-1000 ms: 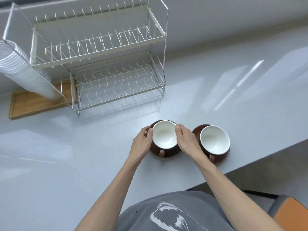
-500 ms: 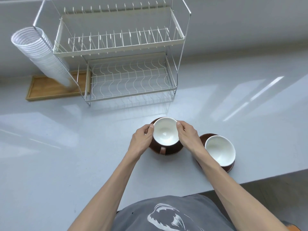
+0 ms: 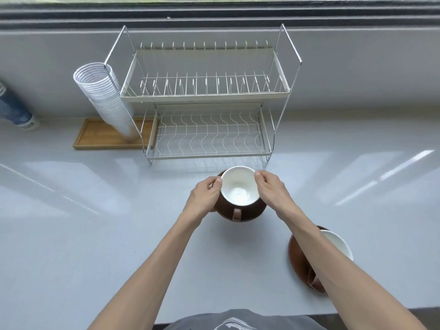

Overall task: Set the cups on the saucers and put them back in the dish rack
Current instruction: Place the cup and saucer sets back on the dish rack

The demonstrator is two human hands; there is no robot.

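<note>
Left hand [image 3: 205, 196] and right hand [image 3: 271, 189] grip the cup [image 3: 239, 186] on its saucer [image 3: 252, 214], dish rack [image 3: 204, 98] at 12 o'clock.

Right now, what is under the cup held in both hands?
A round brown saucer sits under the brown, white-lined cup; its rim shows around the cup. The cup and the left hand cover the saucer's middle and left edge.

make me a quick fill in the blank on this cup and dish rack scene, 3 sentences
1. Both hands, left and right, hold one cup and saucer in front of the ____.
2. The second cup and saucer stands on the counter to the person's ____.
3. The inside of each cup is ____ in colour.

Missing words: dish rack; right; white
</note>
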